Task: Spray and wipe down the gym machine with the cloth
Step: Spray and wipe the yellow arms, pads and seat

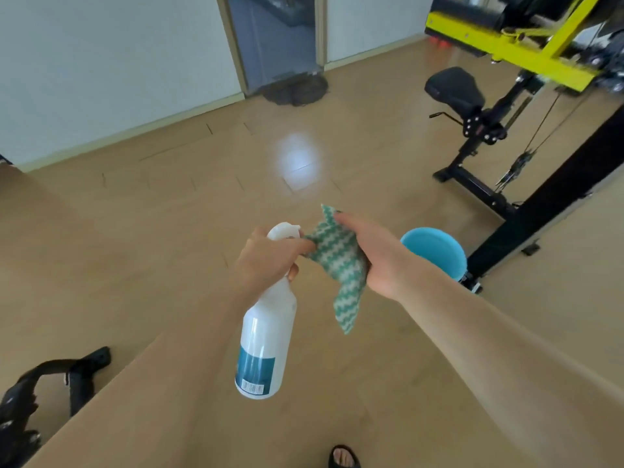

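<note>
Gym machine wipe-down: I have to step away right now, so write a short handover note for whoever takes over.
Left hand: grips the neck of the white spray bottle, nozzle aimed at the cloth.
Right hand: holds the green-and-white cloth bunched up close in front of the nozzle.
Gym machine: far right, yellow and black frame with black seat; out of reach of both hands. A blue bucket sits by its base.
Done: bottle and cloth are in hand.
Left: spray, walk over to the machine and wipe it.
</note>
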### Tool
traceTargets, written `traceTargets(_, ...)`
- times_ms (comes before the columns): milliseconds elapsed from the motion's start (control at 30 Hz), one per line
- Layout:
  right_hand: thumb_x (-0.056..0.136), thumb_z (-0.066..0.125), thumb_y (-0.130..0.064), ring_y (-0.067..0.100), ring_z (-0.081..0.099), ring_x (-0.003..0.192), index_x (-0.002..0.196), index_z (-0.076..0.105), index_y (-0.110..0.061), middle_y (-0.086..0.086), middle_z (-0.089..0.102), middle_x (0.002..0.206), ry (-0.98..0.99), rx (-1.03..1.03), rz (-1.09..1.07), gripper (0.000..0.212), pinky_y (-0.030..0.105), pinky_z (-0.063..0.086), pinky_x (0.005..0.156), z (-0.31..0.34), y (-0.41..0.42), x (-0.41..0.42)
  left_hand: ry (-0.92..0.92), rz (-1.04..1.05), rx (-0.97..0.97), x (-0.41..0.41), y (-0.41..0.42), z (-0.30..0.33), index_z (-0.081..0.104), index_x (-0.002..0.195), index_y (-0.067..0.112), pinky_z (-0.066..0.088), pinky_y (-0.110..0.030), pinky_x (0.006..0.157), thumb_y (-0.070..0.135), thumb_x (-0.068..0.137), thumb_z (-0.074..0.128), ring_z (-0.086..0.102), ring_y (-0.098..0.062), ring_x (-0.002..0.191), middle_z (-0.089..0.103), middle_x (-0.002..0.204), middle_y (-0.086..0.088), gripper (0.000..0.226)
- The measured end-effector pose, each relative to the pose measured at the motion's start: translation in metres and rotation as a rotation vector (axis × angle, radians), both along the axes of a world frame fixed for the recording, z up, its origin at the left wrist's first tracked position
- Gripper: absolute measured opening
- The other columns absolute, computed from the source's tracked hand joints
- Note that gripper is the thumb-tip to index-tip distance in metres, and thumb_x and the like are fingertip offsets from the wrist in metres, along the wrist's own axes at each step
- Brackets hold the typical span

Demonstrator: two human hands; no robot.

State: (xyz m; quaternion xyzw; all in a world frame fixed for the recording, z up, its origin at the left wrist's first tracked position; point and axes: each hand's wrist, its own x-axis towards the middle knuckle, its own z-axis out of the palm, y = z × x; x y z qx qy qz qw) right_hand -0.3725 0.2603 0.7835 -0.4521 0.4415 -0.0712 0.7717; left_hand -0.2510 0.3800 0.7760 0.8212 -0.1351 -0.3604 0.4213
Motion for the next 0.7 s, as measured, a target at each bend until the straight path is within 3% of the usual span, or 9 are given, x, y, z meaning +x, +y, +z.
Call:
traceTargets(100,0.092,0.071,-0.024,0.025,0.074,0.092,0.108,0.073,-0.007,0.009,0.078,0.103,0.007,0.062,0.033,0.023,0.038,0.058,0.088,0.006,-0.058,0.007,-0.011,-0.095,0.009,0.015,-0.058,0.006,0.065,0.089,0.019,0.036,-0.031,0.064,0.037,0.076,0.078,0.050,-0.022,0.061,0.051,0.050,0.000,0.025)
traceTargets(200,0.093,0.069,-0.013,0.021,0.076,0.078,0.113,0.069,-0.006,0.007,0.079,0.092,0.037,-0.020,-0.035,0.021,0.033,0.059,0.072,0.004,-0.116,0.021,0.012,-0.181,0.023,0.034,-0.117,0.005,0.065,0.086,0.021,0.036,-0.030,0.063,0.038,0.076,0.077,0.049,-0.023,0.063,0.049,0.049,-0.001,0.023)
traceTargets(367,0.096,0.067,-0.017,0.030,0.074,0.098,0.113,0.069,-0.005,0.013,0.077,0.105,0.047,-0.049,-0.231,0.021,0.041,0.058,0.088,0.001,-0.224,0.049,0.014,-0.282,0.032,0.085,-0.229,-0.001,0.066,0.072,0.023,0.044,-0.030,0.069,0.039,0.066,0.076,0.051,-0.022,0.055,0.068,0.076,-0.008,0.020)
traceTargets(467,0.096,0.068,-0.023,0.029,0.074,0.098,0.108,0.072,-0.007,0.011,0.077,0.104,0.057,-0.022,-0.386,0.021,0.045,0.056,0.094,-0.008,-0.289,0.061,0.025,-0.359,0.015,0.113,-0.303,-0.001,0.063,0.078,0.020,0.043,-0.031,0.070,0.042,0.063,0.076,0.052,-0.022,0.057,0.063,0.071,-0.004,0.029)
traceTargets(700,0.099,0.063,-0.028,0.026,0.072,0.101,0.117,0.070,-0.012,0.009,0.075,0.112,0.011,-0.042,-0.610,0.025,0.039,0.055,0.089,0.002,-0.421,0.084,-0.024,-0.574,-0.085,0.157,-0.470,0.036,0.063,0.078,0.015,0.039,-0.030,0.071,0.034,0.090,0.073,0.051,-0.016,0.059,0.054,0.061,-0.004,0.025)
